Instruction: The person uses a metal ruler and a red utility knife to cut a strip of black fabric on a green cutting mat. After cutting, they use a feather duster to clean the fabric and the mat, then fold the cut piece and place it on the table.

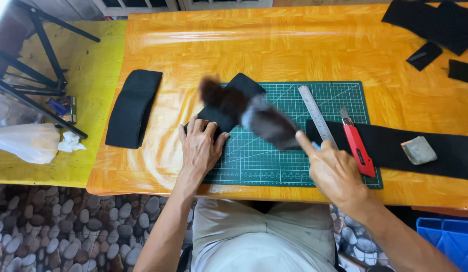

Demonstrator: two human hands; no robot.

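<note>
My left hand [199, 146] lies flat, fingers spread, on the near end of a black fabric piece [246, 86] at the left edge of a green cutting mat [274, 158]. Over the mat's near right part, my right hand [335, 174] is closed on a small blue-tipped handle. A dark, furry, brush-like object [266, 123] reaches from it up-left across the fabric; motion blur hides what exactly it is. To the right of that hand lie a metal ruler [314, 113] and a red utility knife [357, 146].
A long black strip [445, 151] with a grey block [419, 150] on it runs off the orange table [274, 50] to the right. Folded black fabric [133, 108] lies left, more black pieces [435, 22] far right. A yellow side table [93, 75], a plastic bag [25, 143] and a blue crate [448, 239] are nearby.
</note>
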